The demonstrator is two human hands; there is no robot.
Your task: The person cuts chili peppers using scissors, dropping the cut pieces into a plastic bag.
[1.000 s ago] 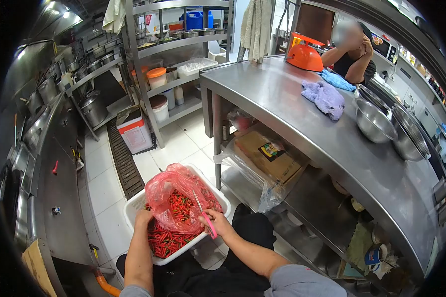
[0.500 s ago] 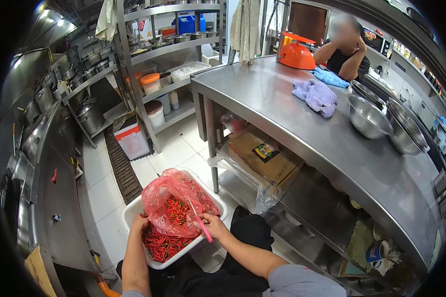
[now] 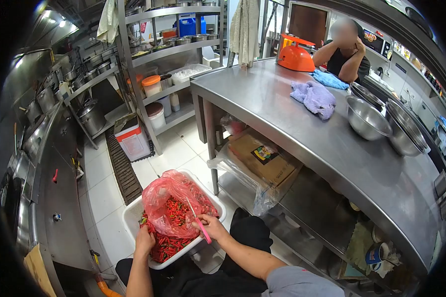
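Note:
A white plastic basket [image 3: 131, 216] full of red chili peppers [image 3: 167, 248] stands on the floor between my knees. Inside it lies a red translucent plastic bag [image 3: 156, 194], its mouth open, with more small chilies within. My right hand [image 3: 214, 228] grips pink-handled scissors [image 3: 204, 232], the blades pointing up over the bag. At the basket's left side, my left hand [image 3: 144, 241] has its fingers drawn together on chilies, with red and green bits showing at the fingertips. Exactly how many it pinches is hidden.
A steel table [image 3: 262, 94] on the right bears metal bowls [image 3: 366, 119], cloths [image 3: 314, 99] and an orange scale [image 3: 296, 54]. Behind it a person [image 3: 347, 49] leans on their elbows. A cardboard box [image 3: 262, 156] lies on its lower shelf. A floor drain grate [image 3: 124, 171] runs left.
My left hand has moved down and slightly right along the basket's left side, uncovering chilies there. The scissors and my right hand stay almost in place.

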